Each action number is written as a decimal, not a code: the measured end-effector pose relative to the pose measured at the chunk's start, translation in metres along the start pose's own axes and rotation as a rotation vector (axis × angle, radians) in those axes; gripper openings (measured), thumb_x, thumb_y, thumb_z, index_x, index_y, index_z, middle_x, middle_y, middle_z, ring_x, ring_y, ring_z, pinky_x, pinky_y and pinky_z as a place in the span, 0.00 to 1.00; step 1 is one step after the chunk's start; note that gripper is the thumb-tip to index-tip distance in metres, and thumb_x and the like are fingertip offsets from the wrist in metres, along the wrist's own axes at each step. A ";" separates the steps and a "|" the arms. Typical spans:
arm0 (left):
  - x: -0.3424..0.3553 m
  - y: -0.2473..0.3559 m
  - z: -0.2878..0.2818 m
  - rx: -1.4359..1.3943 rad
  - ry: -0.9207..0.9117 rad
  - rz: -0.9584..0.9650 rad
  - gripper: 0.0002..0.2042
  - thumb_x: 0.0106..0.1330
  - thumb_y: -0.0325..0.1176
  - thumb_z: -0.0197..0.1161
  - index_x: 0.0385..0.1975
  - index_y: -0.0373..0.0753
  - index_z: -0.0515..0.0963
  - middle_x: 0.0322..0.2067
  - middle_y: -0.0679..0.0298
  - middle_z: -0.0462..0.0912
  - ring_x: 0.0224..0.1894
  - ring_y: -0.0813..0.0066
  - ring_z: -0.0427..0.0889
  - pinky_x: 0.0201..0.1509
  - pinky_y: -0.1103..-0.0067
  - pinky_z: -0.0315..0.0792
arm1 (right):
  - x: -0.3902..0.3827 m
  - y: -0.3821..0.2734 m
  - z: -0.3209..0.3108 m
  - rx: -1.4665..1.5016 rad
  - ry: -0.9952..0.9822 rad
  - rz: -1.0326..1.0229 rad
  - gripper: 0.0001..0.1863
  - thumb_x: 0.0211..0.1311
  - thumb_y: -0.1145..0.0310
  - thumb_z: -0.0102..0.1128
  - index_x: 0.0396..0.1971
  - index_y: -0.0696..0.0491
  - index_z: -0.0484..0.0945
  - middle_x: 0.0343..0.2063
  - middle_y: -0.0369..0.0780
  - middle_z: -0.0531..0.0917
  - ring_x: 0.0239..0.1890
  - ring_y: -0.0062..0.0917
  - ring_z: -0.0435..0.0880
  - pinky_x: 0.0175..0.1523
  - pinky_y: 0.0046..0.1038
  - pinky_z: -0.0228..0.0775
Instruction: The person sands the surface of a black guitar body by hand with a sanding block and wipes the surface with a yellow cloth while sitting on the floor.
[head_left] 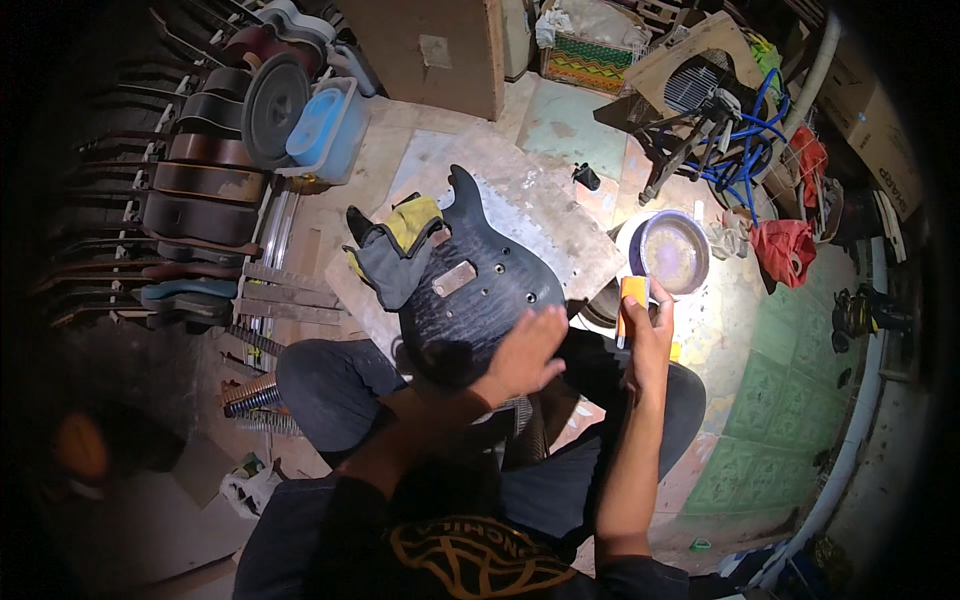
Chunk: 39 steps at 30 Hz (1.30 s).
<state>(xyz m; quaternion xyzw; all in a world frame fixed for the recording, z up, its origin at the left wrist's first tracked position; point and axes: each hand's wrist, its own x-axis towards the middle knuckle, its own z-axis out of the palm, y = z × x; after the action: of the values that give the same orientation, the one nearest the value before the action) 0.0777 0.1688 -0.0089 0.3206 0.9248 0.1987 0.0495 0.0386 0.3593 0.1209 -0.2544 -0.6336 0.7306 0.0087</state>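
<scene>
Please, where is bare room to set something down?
The board is bare between the guitar body and the round basin; the green tiles are bare below the red cloth. The left, filled with guitars, is crowded.

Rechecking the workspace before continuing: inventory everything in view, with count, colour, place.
Guitar body: one, black, centre
Glove: one, grey-yellow, on guitar body
Board: one, pale, beneath guitar body
Block: one, orange, right of centre
Bowl: one, purplish, beyond block
Hose: count unclear, blue, upper right
Cloth: at least one, red, right
Guitars: several, mixed colours, left
Lid: one, grey, upper left
Tub: one, blue, beside lid
Cardboard box: one, brown, upper right
Legs: two, dark-trousered, below centre
Left hand: one, bare, over guitar body
Right hand: one, bare, holding block
</scene>
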 end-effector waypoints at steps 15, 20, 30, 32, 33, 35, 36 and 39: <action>0.061 -0.048 -0.003 0.033 0.150 -0.179 0.47 0.62 0.60 0.65 0.71 0.26 0.60 0.73 0.40 0.58 0.77 0.46 0.55 0.78 0.55 0.49 | -0.008 -0.002 -0.016 0.046 0.007 0.029 0.30 0.67 0.71 0.62 0.68 0.58 0.66 0.55 0.43 0.76 0.55 0.24 0.77 0.62 0.26 0.68; 0.061 -0.049 -0.005 0.018 0.142 -0.186 0.49 0.60 0.61 0.66 0.71 0.27 0.60 0.73 0.40 0.58 0.76 0.45 0.56 0.78 0.53 0.50 | -0.008 -0.007 -0.014 0.125 -0.028 0.097 0.30 0.65 0.78 0.61 0.67 0.59 0.66 0.58 0.44 0.73 0.59 0.26 0.74 0.65 0.28 0.65; 0.076 -0.217 -0.066 0.332 0.205 -0.639 0.45 0.71 0.65 0.49 0.73 0.29 0.60 0.75 0.48 0.57 0.78 0.51 0.53 0.79 0.51 0.44 | -0.008 0.000 -0.018 0.115 -0.014 0.075 0.31 0.64 0.76 0.62 0.67 0.58 0.66 0.59 0.44 0.73 0.60 0.27 0.73 0.66 0.28 0.63; 0.084 -0.231 -0.073 0.357 0.233 -0.676 0.43 0.72 0.64 0.48 0.72 0.27 0.61 0.75 0.46 0.58 0.79 0.50 0.51 0.79 0.50 0.44 | -0.008 -0.003 -0.016 0.115 -0.028 0.072 0.30 0.65 0.75 0.62 0.67 0.58 0.66 0.57 0.43 0.73 0.59 0.26 0.73 0.66 0.28 0.63; 0.084 -0.232 -0.062 0.395 0.266 -0.682 0.43 0.72 0.63 0.49 0.72 0.27 0.62 0.75 0.46 0.58 0.79 0.49 0.51 0.79 0.50 0.44 | -0.010 -0.006 -0.012 0.110 -0.030 0.067 0.30 0.65 0.75 0.62 0.67 0.58 0.66 0.57 0.43 0.73 0.59 0.26 0.73 0.66 0.28 0.63; 0.091 -0.208 -0.042 0.346 0.268 -0.605 0.42 0.71 0.61 0.51 0.70 0.27 0.63 0.74 0.44 0.59 0.78 0.46 0.53 0.78 0.49 0.45 | -0.010 -0.008 -0.008 0.091 -0.033 0.052 0.30 0.65 0.75 0.62 0.67 0.58 0.66 0.57 0.43 0.73 0.58 0.25 0.73 0.65 0.28 0.64; 0.099 -0.166 -0.039 0.204 0.215 -0.494 0.41 0.69 0.60 0.53 0.70 0.28 0.65 0.74 0.45 0.60 0.78 0.48 0.53 0.78 0.49 0.46 | -0.009 -0.007 -0.012 0.084 -0.019 0.055 0.30 0.65 0.75 0.62 0.67 0.58 0.66 0.57 0.43 0.73 0.58 0.26 0.73 0.65 0.27 0.65; 0.084 -0.071 -0.003 0.117 0.091 -0.094 0.41 0.66 0.58 0.58 0.70 0.30 0.65 0.74 0.47 0.61 0.78 0.49 0.53 0.78 0.50 0.46 | -0.009 -0.007 -0.010 0.075 -0.028 0.062 0.30 0.66 0.75 0.62 0.67 0.58 0.66 0.57 0.44 0.73 0.59 0.26 0.73 0.65 0.27 0.65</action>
<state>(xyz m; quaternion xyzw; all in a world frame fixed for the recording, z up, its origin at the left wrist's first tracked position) -0.0295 0.1687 -0.0317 0.2697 0.9502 0.1560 -0.0023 0.0478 0.3673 0.1297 -0.2631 -0.5976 0.7573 -0.0135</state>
